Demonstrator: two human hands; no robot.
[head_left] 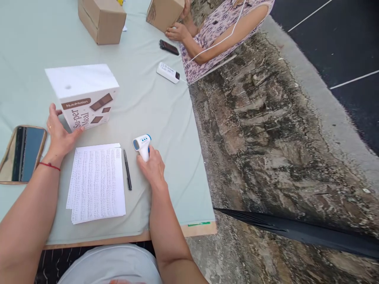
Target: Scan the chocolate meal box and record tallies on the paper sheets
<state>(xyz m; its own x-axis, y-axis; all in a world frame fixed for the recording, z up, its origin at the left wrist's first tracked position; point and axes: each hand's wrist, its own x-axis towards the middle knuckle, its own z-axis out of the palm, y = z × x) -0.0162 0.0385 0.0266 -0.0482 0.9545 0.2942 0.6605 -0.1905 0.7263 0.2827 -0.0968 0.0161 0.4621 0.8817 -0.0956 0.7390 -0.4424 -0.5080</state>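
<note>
On a pale green tablecloth (154,106), a white NutriMotion box (84,96) is steadied at its left side by the left hand (60,136), fingers spread. The infrared thermometer (142,146), right of the pen (127,169), is gripped by the right hand (153,167), fingers curled; it is best aimed squarely at the box.

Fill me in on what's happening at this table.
A person sits at a table covered in pale cloth. The left hand rests against a white Super Meal box, tilted up on the table. The right hand grips a white thermometer gun. Between the hands lie printed sheets and a pen; a phone lies at far left. Across the table, another person's hand holds a cardboard box.
</note>
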